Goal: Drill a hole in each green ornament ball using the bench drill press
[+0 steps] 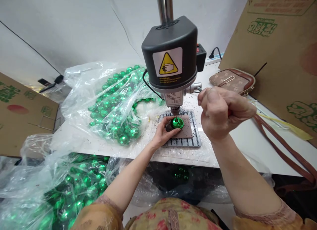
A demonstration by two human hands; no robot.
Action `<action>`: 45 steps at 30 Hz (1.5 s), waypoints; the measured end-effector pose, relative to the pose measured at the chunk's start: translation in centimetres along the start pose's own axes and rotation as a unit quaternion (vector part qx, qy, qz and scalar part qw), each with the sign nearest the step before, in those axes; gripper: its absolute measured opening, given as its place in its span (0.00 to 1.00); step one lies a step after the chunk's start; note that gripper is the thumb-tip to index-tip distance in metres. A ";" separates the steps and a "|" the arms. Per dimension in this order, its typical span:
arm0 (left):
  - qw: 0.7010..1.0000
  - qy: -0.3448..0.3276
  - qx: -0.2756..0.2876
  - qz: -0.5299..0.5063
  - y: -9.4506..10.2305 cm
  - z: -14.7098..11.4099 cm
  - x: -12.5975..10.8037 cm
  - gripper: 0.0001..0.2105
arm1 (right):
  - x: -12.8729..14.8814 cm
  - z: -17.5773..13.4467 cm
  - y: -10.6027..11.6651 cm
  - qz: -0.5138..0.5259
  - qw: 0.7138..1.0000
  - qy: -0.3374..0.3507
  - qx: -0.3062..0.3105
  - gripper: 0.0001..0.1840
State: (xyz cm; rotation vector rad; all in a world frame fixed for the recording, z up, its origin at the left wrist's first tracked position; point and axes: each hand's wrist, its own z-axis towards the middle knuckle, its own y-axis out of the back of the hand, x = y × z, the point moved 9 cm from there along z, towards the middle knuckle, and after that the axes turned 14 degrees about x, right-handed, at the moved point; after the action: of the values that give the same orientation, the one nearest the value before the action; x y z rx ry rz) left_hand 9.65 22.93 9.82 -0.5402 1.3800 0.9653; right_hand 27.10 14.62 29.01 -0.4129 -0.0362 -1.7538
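Observation:
A small bench drill press (170, 48) stands in the middle, its head black with a yellow warning label. Beneath its chuck (175, 110) sits a shiny green faceted ball (177, 122), with a dark hole at its top. My left hand (166, 131) curls its thumb and fingers around the ball's left side, holding it on a brownish board (188, 126) over the slotted metal base (196, 137). To the right of the drill head, my right hand (218, 111) is closed around the feed lever; a bit of red shows inside the fist, and most of the lever is hidden.
Clear plastic bags hold several green faceted balls (123, 121) at left on the white table and lower left below its edge (81, 180). Cardboard boxes (279, 55) stand at both sides. A brown patterned purse (231, 80) with a strap lies at right. Dark shavings surround the base.

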 end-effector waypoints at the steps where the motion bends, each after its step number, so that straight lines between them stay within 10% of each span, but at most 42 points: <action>1: 1.000 0.001 -0.001 -0.004 0.0 0.0 0.0 0.25 | 0.0 -0.1 0.0 -0.002 1.000 -0.001 -0.002 0.28; 23: 1.000 -0.004 -0.001 0.022 0.0 -0.1 0.3 0.24 | 0.1 -1.5 0.3 -0.020 0.999 0.014 0.027 0.29; 35: 0.999 -0.027 -0.024 0.008 0.0 -0.3 -0.1 0.25 | -2.9 6.1 -0.9 0.026 0.980 -0.198 0.004 0.26; 45: 0.968 -0.141 -0.162 0.130 1.4 -3.2 -1.4 0.22 | -2.7 5.5 -0.9 0.026 0.981 -0.192 0.005 0.27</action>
State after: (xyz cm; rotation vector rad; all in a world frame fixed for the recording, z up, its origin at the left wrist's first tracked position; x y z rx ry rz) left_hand 6.82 20.77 10.93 -0.4478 1.0569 1.4384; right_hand 28.11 18.69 33.56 -0.7327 -0.3071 -1.6007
